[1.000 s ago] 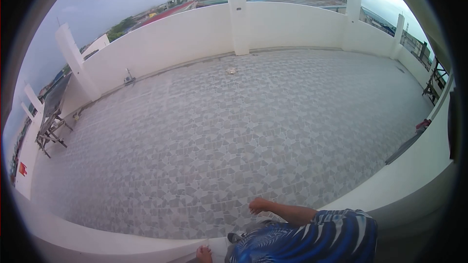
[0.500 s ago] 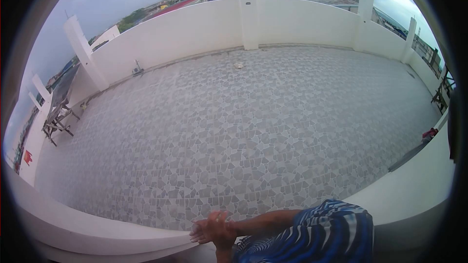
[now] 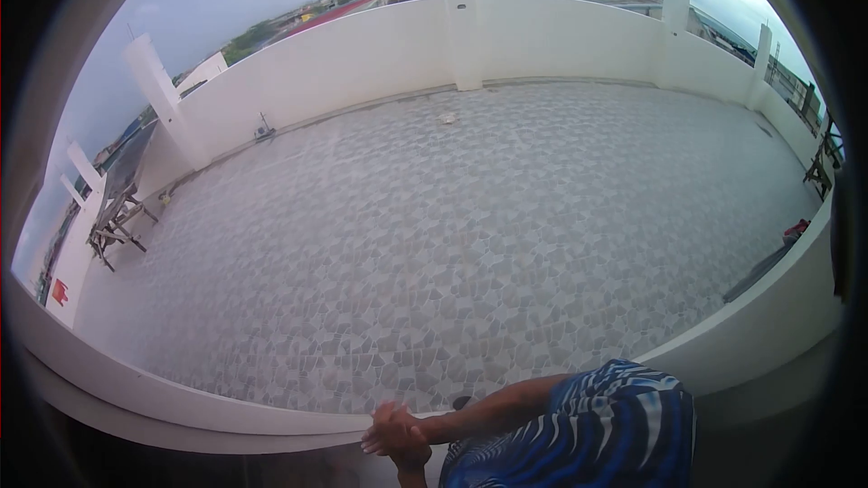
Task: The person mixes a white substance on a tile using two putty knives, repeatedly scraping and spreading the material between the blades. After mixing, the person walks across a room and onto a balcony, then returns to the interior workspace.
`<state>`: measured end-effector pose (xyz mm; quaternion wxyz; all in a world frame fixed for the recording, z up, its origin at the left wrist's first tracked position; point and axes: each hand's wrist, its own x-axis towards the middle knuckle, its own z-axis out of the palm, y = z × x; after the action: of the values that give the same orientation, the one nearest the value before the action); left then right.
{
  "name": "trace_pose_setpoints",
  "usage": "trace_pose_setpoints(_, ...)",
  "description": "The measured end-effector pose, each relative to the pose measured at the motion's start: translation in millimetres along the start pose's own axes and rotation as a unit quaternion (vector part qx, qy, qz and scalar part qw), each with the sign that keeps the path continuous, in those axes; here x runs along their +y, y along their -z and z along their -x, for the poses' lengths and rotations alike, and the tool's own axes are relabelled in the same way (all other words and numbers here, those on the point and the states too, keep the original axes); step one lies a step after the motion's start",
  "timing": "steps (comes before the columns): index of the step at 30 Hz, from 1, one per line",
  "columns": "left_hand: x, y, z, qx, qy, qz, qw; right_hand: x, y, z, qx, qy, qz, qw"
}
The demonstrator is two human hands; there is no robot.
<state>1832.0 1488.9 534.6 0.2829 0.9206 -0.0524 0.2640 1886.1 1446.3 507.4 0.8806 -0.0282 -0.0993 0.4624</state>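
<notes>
At the bottom centre my left hand (image 3: 409,448) comes up from below and lies closed around my right hand (image 3: 387,423), near its wrist. The right forearm reaches in from the right, below a blue, white and black patterned sleeve (image 3: 615,416). Pale fingers of the right hand stretch out to the left, holding nothing. The fingers overlap and are partly smeared, so not all of them can be told apart. Both hands are just at the inner edge of a white ledge (image 3: 271,423). A small dark shape (image 3: 462,402) shows beside the right forearm.
Beyond the ledge spreads a stone-patterned tile floor (image 3: 434,244), bounded by a white wall (image 3: 362,45) with pillars. A wooden trestle (image 3: 117,224) stands at the left, an orange-red item (image 3: 60,291) near it. A small pale object (image 3: 448,118) lies toward the far wall.
The view has shifted slightly, so more dark space shows under the ledge. My joined hands sit a little further right and lower in the frame, still together.
</notes>
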Motion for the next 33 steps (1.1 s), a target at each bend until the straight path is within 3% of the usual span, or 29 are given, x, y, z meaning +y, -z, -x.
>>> trace_pose_setpoints(3, 2, 18, 27, 0.008, 0.026, -0.002, 1.000, 13, -1, 12, -0.008, -0.091, 0.130, 0.987)
trace_pose_setpoints(6, 7, 34, 59, 0.031, 0.066, 0.020, 0.997, 36, -3, 23, -0.044, -0.119, 0.287, 0.949)
trace_pose_setpoints(12, 10, 64, 121, 0.078, 0.122, 0.008, 0.989, 82, -10, 30, -0.204, -0.054, 0.557, 0.803)
trace_pose_setpoints(15, 9, 79, 132, 0.111, 0.121, -0.016, 0.986, 97, -15, 30, -0.277, -0.010, 0.609, 0.743)
trace_pose_setpoints(19, 8, 102, 127, 0.142, 0.138, -0.062, 0.978, 110, -19, 18, -0.333, 0.002, 0.620, 0.711)
trace_pose_setpoints(24, -7, 112, 126, 0.184, 0.169, -0.087, 0.964, 121, -21, -1, -0.340, -0.092, 0.646, 0.677)
trace_pose_setpoints(26, -8, 118, 128, 0.175, 0.207, -0.095, 0.958, 139, -7, 7, -0.275, -0.213, 0.515, 0.784)
trace_pose_setpoints(28, -10, 123, 130, 0.183, 0.221, -0.125, 0.950, 145, 9, 7, -0.178, -0.316, 0.387, 0.848)
trace_pose_setpoints(31, -19, 122, 142, 0.197, 0.241, -0.152, 0.938, 141, -10, -8, 0.050, -0.467, 0.074, 0.880)
trace_pose_setpoints(33, -24, 124, 147, 0.205, 0.272, -0.159, 0.927, 137, -29, -9, 0.070, -0.498, 0.083, 0.860)
